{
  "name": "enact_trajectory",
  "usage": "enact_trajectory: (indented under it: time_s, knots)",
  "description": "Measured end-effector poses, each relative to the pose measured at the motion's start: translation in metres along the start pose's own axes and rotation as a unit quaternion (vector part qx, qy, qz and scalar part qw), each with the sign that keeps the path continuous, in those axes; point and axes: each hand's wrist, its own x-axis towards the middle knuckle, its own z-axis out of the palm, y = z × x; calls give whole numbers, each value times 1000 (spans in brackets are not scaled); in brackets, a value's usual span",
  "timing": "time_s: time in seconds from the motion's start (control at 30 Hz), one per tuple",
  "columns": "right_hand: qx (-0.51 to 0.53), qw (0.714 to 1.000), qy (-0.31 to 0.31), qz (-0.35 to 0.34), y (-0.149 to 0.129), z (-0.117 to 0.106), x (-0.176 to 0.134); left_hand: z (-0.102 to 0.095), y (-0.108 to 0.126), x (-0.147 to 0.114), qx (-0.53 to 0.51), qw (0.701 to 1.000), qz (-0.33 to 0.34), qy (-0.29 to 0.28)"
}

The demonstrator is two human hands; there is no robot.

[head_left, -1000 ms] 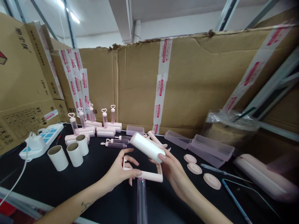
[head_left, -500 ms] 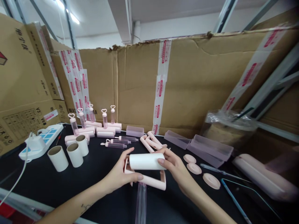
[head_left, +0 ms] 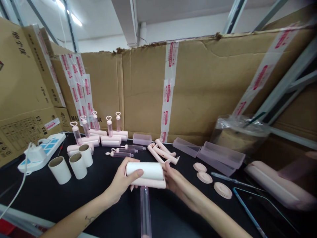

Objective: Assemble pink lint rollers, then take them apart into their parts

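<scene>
My left hand (head_left: 125, 178) is closed around a lint roller, its thumb across the front. The lint roller has a white adhesive roll (head_left: 151, 170) seated in a pale pink frame (head_left: 151, 182). From under the frame a clear handle (head_left: 145, 211) points down towards me. My right hand (head_left: 177, 180) is at the lint roller's right end, thumb raised and fingers loosely extended; part of them is hidden behind that end. Beyond my hands lie several loose pink roller frames (head_left: 164, 152). Three white rolls (head_left: 59, 170) stand upright at the left.
Assembled lint rollers with heart-shaped loops (head_left: 109, 127) stand at the back left, with loose clear handles (head_left: 122, 154) in front. Lilac plastic covers (head_left: 220, 157), pink round discs (head_left: 223, 190) and a screwdriver (head_left: 223, 178) lie right. A power strip (head_left: 42, 155) is far left. Cardboard (head_left: 143, 92) walls the back.
The white roll has gone down into the pink frame. My right hand has let go of the roll and moved to its right end. My left hand has shifted slightly left.
</scene>
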Motion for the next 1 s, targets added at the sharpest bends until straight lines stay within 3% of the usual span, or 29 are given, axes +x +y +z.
enact_trajectory:
  time_s: [0.2,0.4,0.63,1.0]
  knots:
    - [152,981,0,116,3,-1,1,-3,7,-1,-8,1000,3,3]
    - [243,955,-20,170,2,2,1,-5,8,-1,-20,1000,-17,-5]
    - [185,974,-27,130,5,2,1,-4,6,-3,-23,998,-33,-41]
    - [204,969,22,138,4,8,4,-3,11,-3,-26,997,-43,-54]
